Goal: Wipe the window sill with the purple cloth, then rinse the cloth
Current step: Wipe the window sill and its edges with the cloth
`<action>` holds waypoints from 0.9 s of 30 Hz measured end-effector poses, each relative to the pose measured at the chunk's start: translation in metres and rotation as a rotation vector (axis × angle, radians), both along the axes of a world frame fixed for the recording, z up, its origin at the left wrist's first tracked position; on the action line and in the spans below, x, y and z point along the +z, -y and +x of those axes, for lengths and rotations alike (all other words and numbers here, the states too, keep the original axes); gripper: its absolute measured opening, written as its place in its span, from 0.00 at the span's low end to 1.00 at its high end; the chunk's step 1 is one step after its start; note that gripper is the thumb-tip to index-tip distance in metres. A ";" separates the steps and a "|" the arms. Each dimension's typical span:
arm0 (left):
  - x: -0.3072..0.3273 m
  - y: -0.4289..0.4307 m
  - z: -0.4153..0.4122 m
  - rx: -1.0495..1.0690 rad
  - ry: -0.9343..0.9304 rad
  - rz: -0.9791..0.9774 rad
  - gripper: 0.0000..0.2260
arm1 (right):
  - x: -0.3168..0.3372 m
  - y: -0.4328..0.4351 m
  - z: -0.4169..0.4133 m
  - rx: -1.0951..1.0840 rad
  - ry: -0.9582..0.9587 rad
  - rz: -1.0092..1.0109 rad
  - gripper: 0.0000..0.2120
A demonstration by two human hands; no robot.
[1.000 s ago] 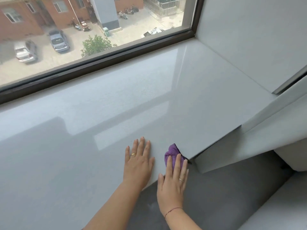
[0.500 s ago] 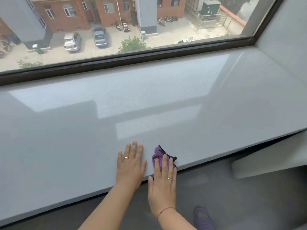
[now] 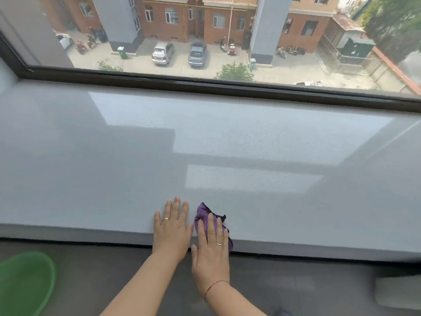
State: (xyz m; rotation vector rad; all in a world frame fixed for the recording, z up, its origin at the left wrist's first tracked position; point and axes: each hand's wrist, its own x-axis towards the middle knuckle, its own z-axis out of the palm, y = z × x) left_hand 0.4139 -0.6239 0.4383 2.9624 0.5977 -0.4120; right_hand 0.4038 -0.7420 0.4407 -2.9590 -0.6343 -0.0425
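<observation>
A small purple cloth (image 3: 202,213) lies bunched at the front edge of the wide, glossy grey window sill (image 3: 205,144). My right hand (image 3: 211,249) presses flat on top of the cloth, fingers extended, and covers most of it. Part of the cloth hangs over the sill's front lip. My left hand (image 3: 172,229) rests flat on the bare sill just to the left of the cloth, fingers apart, holding nothing. Both hands wear a ring.
A dark window frame (image 3: 227,87) runs along the back of the sill, with glass behind it. A green basin (image 3: 25,283) sits on the dark floor at the lower left. A pale object (image 3: 398,290) stands at the lower right.
Both hands and the cloth have slid left along the sill's front edge, away from the right corner. The view has turned left, and the green basin has come into sight.
</observation>
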 end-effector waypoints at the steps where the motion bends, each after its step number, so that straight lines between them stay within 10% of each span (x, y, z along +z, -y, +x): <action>1: 0.000 -0.008 -0.002 0.024 0.001 0.004 0.27 | 0.000 -0.008 0.000 0.036 -0.016 -0.012 0.28; 27: 0.001 -0.159 -0.095 0.823 0.158 -0.055 0.24 | 0.004 -0.195 -0.018 0.932 -0.334 -0.087 0.29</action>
